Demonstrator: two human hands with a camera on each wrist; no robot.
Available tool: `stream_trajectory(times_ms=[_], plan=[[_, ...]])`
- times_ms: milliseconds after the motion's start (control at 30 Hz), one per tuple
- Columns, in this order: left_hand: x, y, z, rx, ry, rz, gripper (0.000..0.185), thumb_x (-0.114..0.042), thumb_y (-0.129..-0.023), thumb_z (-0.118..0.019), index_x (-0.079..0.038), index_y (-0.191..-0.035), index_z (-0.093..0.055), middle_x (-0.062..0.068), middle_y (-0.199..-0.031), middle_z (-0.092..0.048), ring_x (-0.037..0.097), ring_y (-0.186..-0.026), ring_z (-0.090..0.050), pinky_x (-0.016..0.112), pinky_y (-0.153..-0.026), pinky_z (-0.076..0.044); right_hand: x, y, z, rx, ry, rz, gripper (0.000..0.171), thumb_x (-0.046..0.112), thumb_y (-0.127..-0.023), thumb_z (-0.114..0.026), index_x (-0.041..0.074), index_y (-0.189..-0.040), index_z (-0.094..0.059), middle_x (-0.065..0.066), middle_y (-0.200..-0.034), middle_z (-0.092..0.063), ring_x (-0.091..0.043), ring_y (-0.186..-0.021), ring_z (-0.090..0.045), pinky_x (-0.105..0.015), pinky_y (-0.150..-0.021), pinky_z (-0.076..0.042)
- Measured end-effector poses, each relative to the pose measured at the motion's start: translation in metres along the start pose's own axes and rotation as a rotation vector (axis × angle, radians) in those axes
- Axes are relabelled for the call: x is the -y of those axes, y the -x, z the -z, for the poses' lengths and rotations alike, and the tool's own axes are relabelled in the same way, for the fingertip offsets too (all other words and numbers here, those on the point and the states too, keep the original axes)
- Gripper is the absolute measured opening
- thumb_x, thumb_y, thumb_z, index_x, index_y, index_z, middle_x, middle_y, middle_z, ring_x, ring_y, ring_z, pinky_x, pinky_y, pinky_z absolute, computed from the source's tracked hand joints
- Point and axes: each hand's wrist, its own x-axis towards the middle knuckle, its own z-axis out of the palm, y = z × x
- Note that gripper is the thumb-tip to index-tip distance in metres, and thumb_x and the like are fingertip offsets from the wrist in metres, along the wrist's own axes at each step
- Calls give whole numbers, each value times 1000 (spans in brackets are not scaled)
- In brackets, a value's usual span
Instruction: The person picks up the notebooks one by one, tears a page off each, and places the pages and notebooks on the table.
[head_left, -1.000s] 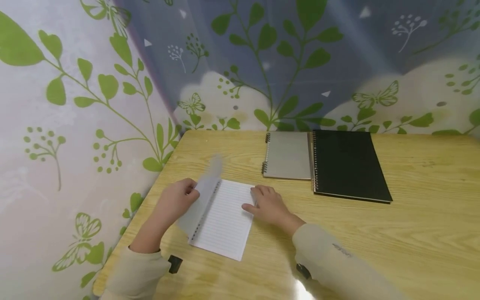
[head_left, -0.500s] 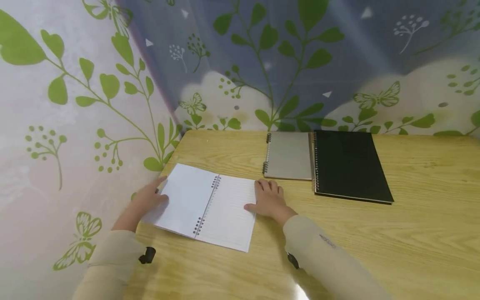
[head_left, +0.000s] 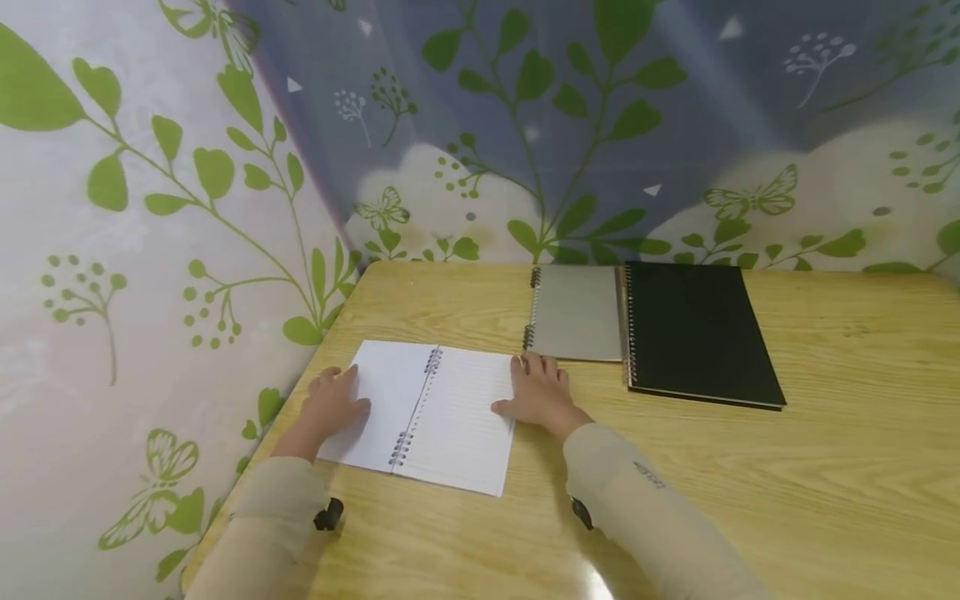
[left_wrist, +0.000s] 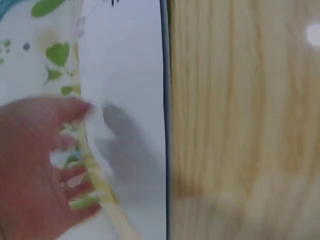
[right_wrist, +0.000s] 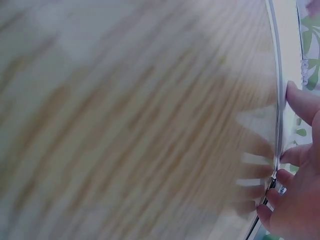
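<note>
An open spiral notebook (head_left: 465, 417) lies on the table, its lined page on the right and a blank white page on the left. My left hand (head_left: 330, 408) is at the notebook's left edge, thumb over the blank page. In the left wrist view, that hand's fingers are loosely spread beside the white page (left_wrist: 130, 60), and the thumb tip reaches its edge. On the opposite side, my right hand (head_left: 542, 393) rests along the right edge with its thumb on the lined page. The right wrist view has those fingers (right_wrist: 295, 155) lined up against the notebook's edge.
Behind the right hand lies a closed grey spiral notebook (head_left: 576, 312). A larger black spiral notebook (head_left: 697, 333) lies beside it on the wooden table (head_left: 847, 467). Leaf-patterned wall coverings (head_left: 480, 200) stand along the table's left and back sides.
The left hand turned the raised sheets over to the left, and they now lie flat. It has since shifted slightly right, while the right hand stayed at the right edge.
</note>
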Motion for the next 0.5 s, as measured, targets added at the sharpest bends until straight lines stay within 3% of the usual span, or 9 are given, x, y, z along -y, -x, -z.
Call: stream_trajectory(times_ms=[67,133,200,300,367,500], plan=[[-14,-4,-3,-7,-14,-88,66,-34,-92,-48,-6,-146,-22,29,-148,-15,50,-134,-13,63,-106,-18,0,0,1,-7,5,0,82,50,-84,-58,8,-146,-24,-15,-150,-16,-39,-137,-11,-57,-108,-15],[-28,-8,-6,29,1,-144,63,-37,-94,-45,-13,-147,-22,24,-152,-13,46,-138,-10,59,-110,-11,0,0,1,-27,1,3,79,48,-84,-60,9,-145,-28,-16,-149,-18,-38,-136,-12,-56,-107,-17],[-38,-10,-10,81,-1,-161,59,-38,-95,-44,-17,-147,-24,21,-153,-10,44,-139,-6,56,-112,-8,2,-1,0,-68,-12,16,74,45,-82,-64,9,-141,-36,-16,-146,-22,-37,-133,-16,-55,-106,-20],[-47,-12,-14,126,-9,-124,56,-36,-95,-46,-20,-146,-28,19,-154,-8,42,-140,-6,55,-113,-9,8,-1,-5,-151,-80,41,66,35,-79,-70,5,-132,-44,-16,-137,-33,-34,-126,-27,-51,-102,-27],[-47,-14,-15,125,-41,-125,55,-34,-94,-47,-19,-145,-30,22,-153,-10,44,-139,-9,56,-112,-11,15,-2,-8,-172,-232,33,63,27,-79,-72,1,-127,-42,-18,-130,-42,-34,-119,-39,-47,-97,-35],[-46,-18,-14,139,-65,-125,58,-35,-94,-48,-25,-146,-26,23,-152,-9,47,-138,-9,61,-109,-14,29,-1,-10,-183,-623,-84,59,25,-84,-66,-1,-126,-33,-23,-121,-53,-32,-108,-54,-43,-90,-45]])
